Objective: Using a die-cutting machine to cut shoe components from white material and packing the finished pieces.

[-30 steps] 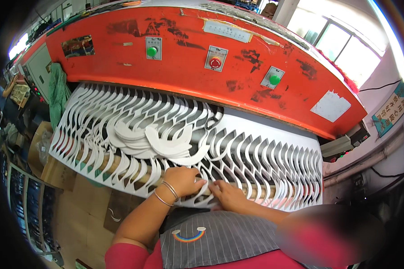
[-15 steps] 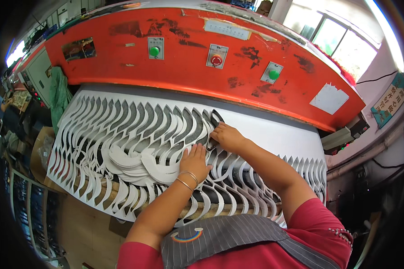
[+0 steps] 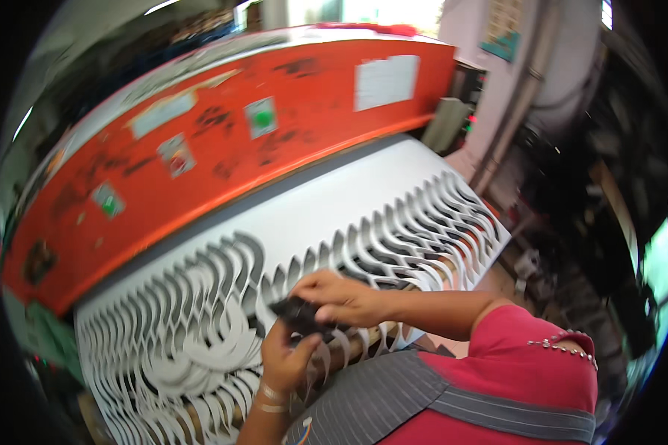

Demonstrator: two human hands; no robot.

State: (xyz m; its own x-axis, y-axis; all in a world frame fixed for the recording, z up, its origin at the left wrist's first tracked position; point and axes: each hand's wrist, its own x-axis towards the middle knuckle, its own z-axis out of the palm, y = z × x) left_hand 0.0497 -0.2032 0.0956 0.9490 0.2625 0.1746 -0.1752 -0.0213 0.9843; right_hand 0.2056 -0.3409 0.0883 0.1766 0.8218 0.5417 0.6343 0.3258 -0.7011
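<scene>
A dark curved cutting die [image 3: 297, 313], blurred by motion, is held up in front of me above the near part of the white sheet [image 3: 334, 204]. My right hand [image 3: 343, 298] grips it from the right, fingers over its top. From below and to the left, my left hand [image 3: 286, 361] closes round its lower side, thumb raised. The sheet is cut through with rows of curved, leaf-shaped openings, leaving thin wavy strips. Loose white crescent pieces [image 3: 219, 350] lie heaped on these strips, left of my hands.
Behind the sheet stands a long red press beam [image 3: 223, 152] with green buttons [image 3: 261, 117] and a red button [image 3: 177, 161]. A pipe [image 3: 516, 104] runs down the wall at the right. An uncut band of the sheet lies along the beam.
My right hand has lifted the die off the sheet and brought it nearer to me. My left hand has left the sheet and taken hold too. The view has swung right.
</scene>
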